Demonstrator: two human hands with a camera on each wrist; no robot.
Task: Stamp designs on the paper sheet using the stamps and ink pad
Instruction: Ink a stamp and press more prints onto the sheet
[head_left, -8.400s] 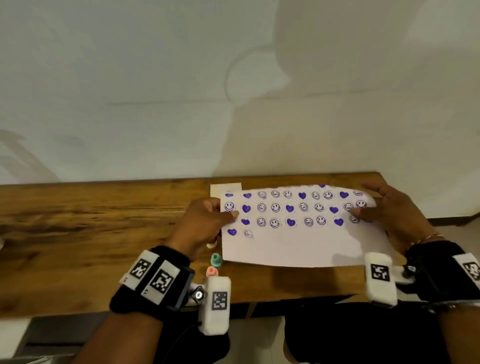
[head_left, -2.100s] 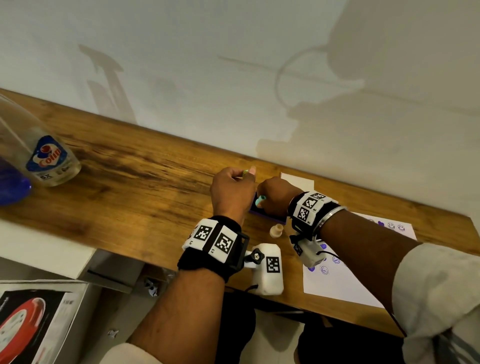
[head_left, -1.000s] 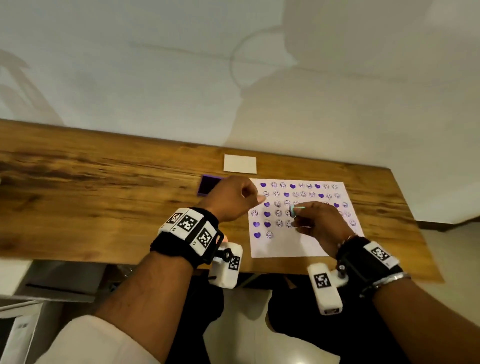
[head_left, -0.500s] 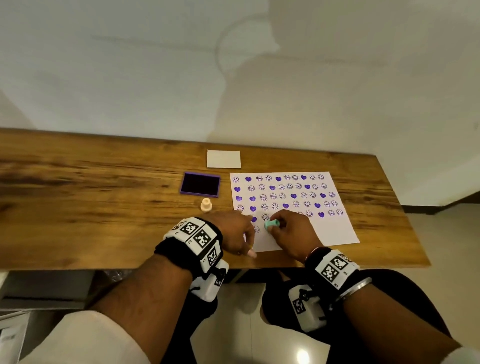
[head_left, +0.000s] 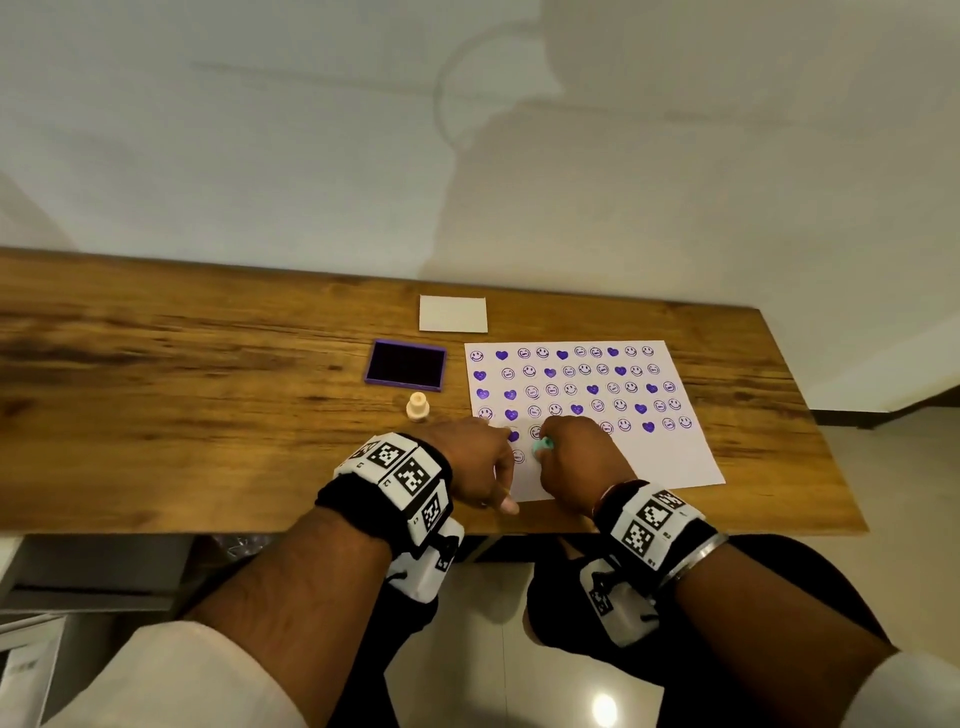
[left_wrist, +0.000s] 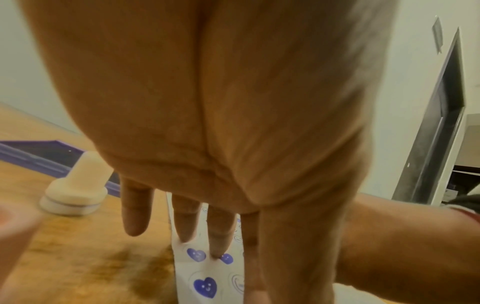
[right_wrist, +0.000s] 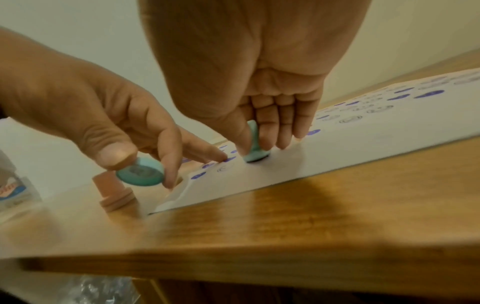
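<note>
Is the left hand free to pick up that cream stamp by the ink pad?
Probably not yet: the left hand already pinches a teal cap, though the cream stamp stands unobstructed.

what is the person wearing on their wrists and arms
Each wrist carries a black band topped with white blocks printed with black square tag markers, and a white camera housing hangs beneath on a thin black cable. The right wrist adds a silver bangle and a thin reddish one. Pale sleeves cover both upper forearms.
</note>
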